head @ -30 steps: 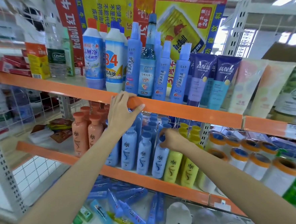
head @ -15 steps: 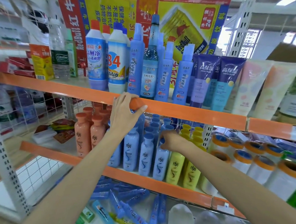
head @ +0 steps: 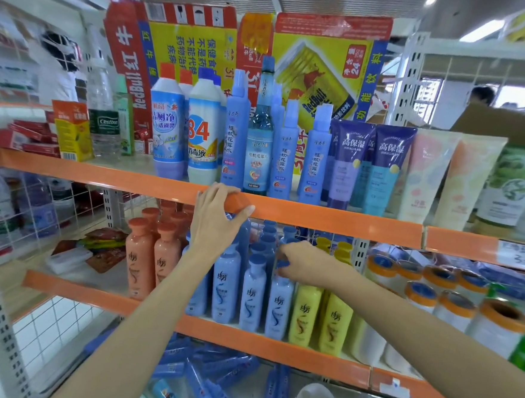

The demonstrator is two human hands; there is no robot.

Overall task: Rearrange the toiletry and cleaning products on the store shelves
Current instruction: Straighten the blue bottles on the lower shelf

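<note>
My left hand [head: 214, 218] grips the orange front edge of the upper shelf [head: 331, 219], fingers over the top and thumb stretched along the face. My right hand [head: 300, 263] reaches into the middle shelf and closes around the dark blue cap of a light blue bottle [head: 278, 308] in the front row. More light blue bottles [head: 252, 297] stand beside it, with orange bottles [head: 140, 261] to the left and yellow bottles [head: 304, 313] to the right. Tall blue spray bottles [head: 236, 135] and two white cleaner bottles [head: 202, 132] stand on the upper shelf.
Purple and pastel tubes [head: 381, 166] line the upper shelf at right. Rolls with orange rims [head: 501, 324] fill the middle shelf's right end. Blue tubes [head: 211, 375] lie loose on the lowest shelf. Red and yellow boxes [head: 70, 129] and a water bottle [head: 104, 113] stand upper left.
The view has tilted up slightly, so the shelves sit lower in frame. Both hands hold the same places: left on the shelf edge, right on the blue bottle's cap.
</note>
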